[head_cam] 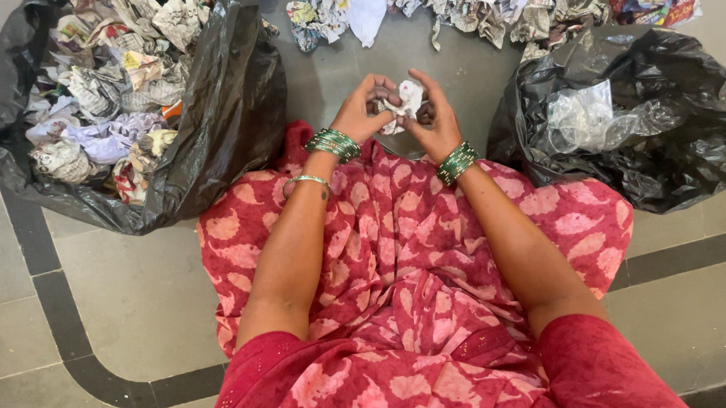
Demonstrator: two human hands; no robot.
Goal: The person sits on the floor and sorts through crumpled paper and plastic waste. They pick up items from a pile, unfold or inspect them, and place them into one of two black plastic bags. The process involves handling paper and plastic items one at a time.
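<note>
Both hands crumple a small white printed paper scrap [402,104].
Left hand [364,108], right hand [434,115] grip it; left black plastic bag [228,112] nearly full, loose paper pile [485,7] remains.

Paper, plastic, cloth and stone, as we see them

We see crumpled matt paper [403,104] in both hands, 2 glossy, wrinkled black plastic bags [236,111], soft printed red cloth [406,251], shiny green bangles [333,144], smooth grey floor tiles [138,295].

floor [139,303]: grey stone tiles, matte | inlay: dark border strip [48,283] running from 11 o'clock, curving at 7 o'clock, reaching 3 o'clock | light: soft, even daylight, faint shadows
</note>
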